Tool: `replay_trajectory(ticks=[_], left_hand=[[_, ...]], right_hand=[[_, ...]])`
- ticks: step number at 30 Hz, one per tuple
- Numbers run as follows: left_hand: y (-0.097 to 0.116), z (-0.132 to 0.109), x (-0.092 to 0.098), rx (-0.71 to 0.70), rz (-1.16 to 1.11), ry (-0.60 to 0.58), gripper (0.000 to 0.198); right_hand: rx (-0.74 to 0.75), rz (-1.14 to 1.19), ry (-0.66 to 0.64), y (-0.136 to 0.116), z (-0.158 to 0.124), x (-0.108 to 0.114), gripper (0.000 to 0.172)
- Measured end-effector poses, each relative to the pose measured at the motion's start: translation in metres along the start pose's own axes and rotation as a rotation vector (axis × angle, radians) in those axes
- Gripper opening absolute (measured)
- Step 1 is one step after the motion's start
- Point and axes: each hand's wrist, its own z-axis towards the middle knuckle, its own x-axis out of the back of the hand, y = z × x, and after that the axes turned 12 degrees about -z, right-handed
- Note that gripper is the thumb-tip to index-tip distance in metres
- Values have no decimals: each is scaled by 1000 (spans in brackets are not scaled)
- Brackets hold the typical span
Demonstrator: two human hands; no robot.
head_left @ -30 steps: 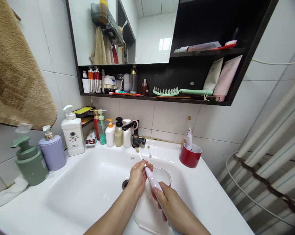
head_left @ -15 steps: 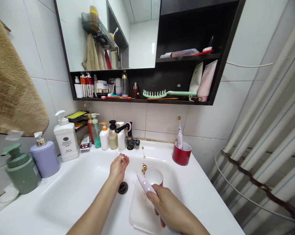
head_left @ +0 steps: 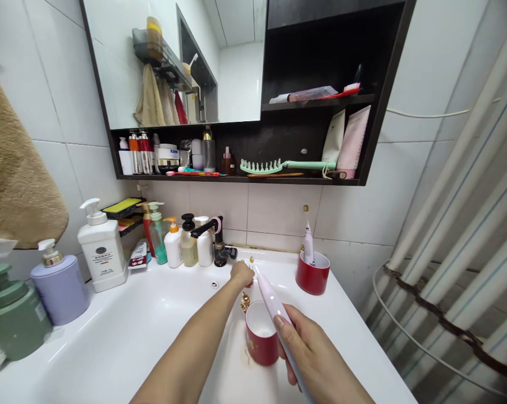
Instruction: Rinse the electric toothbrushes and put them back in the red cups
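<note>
My right hand [head_left: 316,359] is wrapped round the pale pink handle of an electric toothbrush [head_left: 269,296], whose bare top points up and left. Just below it, a red cup [head_left: 261,336] with a white inside stands in the white sink [head_left: 144,325]. My left hand [head_left: 241,274] reaches over the basin to the back ledge, right of the black tap [head_left: 214,242]. Its fingers are curled together; what they hold is hidden. A small upright brush head [head_left: 252,260] stands on the ledge right beside those fingers.
A second red cup [head_left: 313,275] holding a toothbrush stands at the back right. Pump bottles [head_left: 99,247] line the left and back of the sink. A dark shelf [head_left: 245,178] with a green comb hangs above. A brown towel [head_left: 13,185] hangs at left, ribbed curtain at right.
The brush head came off the handle into my left hand, which then moved back and right to the ledge by the tap. My right hand raised the handle over the cup.
</note>
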Motion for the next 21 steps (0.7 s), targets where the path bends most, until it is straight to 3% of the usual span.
replay_trajectory(ticks=[8, 14, 21], left_hand=[[-11, 6, -22, -175, 128, 42, 27], [-10, 4, -1, -208, 125, 90, 25], [-11, -3, 14, -82, 7, 63, 33]], right_hand=[[-46, 65, 0, -3, 2, 6, 30], [-50, 39, 36, 3, 1, 10, 30], [-26, 73, 12, -8, -3, 4, 29]])
